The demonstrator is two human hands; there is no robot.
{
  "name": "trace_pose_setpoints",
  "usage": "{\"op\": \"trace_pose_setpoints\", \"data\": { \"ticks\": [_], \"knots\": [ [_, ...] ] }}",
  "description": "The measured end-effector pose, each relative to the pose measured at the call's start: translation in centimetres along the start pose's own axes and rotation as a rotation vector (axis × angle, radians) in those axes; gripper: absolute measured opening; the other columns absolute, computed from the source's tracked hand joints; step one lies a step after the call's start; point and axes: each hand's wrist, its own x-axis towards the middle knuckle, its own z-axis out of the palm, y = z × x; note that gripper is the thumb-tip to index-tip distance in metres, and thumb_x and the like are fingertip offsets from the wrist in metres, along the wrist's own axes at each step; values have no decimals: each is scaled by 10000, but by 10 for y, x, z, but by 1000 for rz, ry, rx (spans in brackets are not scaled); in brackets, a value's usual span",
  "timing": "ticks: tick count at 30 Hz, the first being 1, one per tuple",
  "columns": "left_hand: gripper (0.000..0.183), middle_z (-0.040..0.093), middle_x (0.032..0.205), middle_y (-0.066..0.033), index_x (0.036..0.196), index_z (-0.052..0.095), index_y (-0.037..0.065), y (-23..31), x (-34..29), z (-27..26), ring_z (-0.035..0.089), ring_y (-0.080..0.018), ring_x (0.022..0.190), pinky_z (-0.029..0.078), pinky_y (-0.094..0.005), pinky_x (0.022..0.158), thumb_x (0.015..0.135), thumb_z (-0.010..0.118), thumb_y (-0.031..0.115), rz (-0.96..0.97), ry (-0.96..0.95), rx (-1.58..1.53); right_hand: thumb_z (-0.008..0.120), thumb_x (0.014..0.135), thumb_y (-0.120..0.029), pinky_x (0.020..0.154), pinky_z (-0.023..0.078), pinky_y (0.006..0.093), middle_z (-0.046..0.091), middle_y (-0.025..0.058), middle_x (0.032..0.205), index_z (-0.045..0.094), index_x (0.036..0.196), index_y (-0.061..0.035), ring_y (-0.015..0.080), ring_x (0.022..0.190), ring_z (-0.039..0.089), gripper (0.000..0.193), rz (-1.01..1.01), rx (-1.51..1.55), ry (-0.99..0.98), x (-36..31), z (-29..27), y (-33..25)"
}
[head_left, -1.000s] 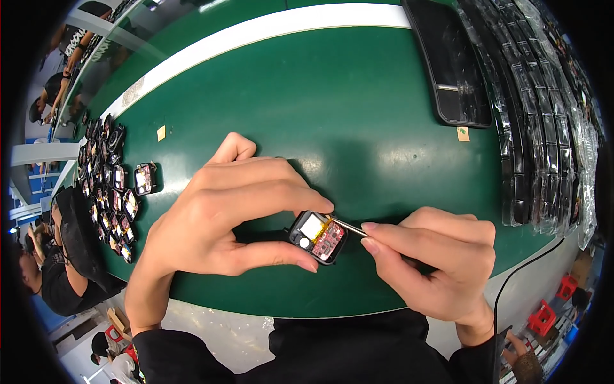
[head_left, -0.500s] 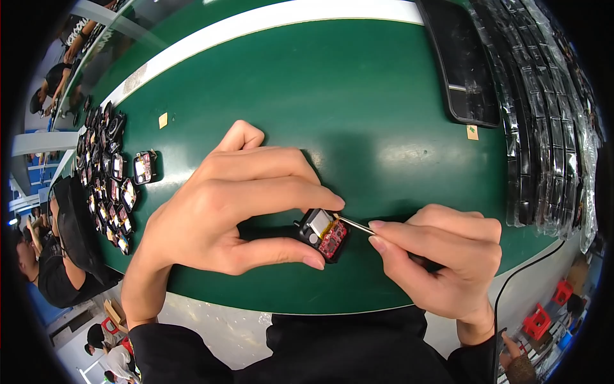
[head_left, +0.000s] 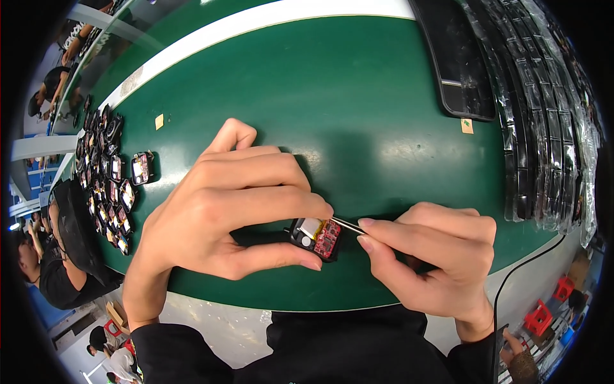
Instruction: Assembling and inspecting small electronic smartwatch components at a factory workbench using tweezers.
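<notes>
With the held case taken as the clock's centre, the green surface (head_left: 358,89) is spread beneath everything and is edged by a white strip (head_left: 256,20) arching across 11 and 12 o'clock. At 2 o'clock, layers of black trays (head_left: 537,121), wrapped in clear film, are packed closely together. Just beside them, at 1 o'clock, a flat black tray (head_left: 460,61) is laid lengthwise. Between 9 and 10 o'clock, a crowded cluster of opened cases (head_left: 114,192) is gathered.

The left hand (head_left: 236,201) is extended from 10 o'clock, and the open case (head_left: 315,240) is gripped in it, with the thumb set along the lower edge and the forefinger at the upper right corner. The right hand (head_left: 435,256) is placed at 3 o'clock; its thumb and forefinger are pinched narrowly around a slim metal tool (head_left: 350,225), whose tip is directed at that same corner; whether contact is made cannot be told.

Near 10 o'clock, one single case (head_left: 142,168) is set apart from the cluster. Small paper squares are seen at 10 o'clock (head_left: 159,121) and 2 o'clock (head_left: 467,127). Within the held case, a red circuit board (head_left: 328,239) and a smaller pale block (head_left: 310,227) are exposed.
</notes>
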Motion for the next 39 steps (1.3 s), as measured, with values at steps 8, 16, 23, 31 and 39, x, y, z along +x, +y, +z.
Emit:
{"op": "trace_pose_setpoints", "data": {
  "ticks": [8,16,23,31,39],
  "knots": [
    [542,763,892,8,1059,871,109,0,-1,-3,627,-164,738,302,-380,778,691,1012,481,-4,-14,1,878,749,93,455,445,302,610,40,690,816,985,44,167,512,590,249,-102,17,46,-4,8,6],
    [560,709,873,8,1179,818,101,12,11,-3,623,-179,766,338,-382,807,738,1019,381,-31,-2,128,880,799,69,444,417,283,639,35,679,841,1002,25,126,477,551,212,28,-30,179,-8,-22,-2],
    [536,717,894,-4,1178,815,114,16,10,2,575,-195,754,359,-363,802,747,1028,350,-63,37,196,875,884,5,460,444,301,671,45,730,840,1042,12,133,493,564,162,82,173,299,-30,-29,-4],
    [475,742,980,-40,1153,819,78,22,142,-60,604,-156,796,460,-299,678,770,1002,290,29,260,-38,892,891,-12,461,402,263,683,28,693,870,1067,2,74,505,540,178,74,263,383,-37,-23,-1],
    [485,625,966,-23,1247,842,42,11,347,-82,501,-132,823,432,-330,732,894,949,356,141,58,-21,843,934,-41,531,507,341,695,91,759,840,1064,21,219,555,639,144,32,274,357,-34,-25,-3]
  ]
}}
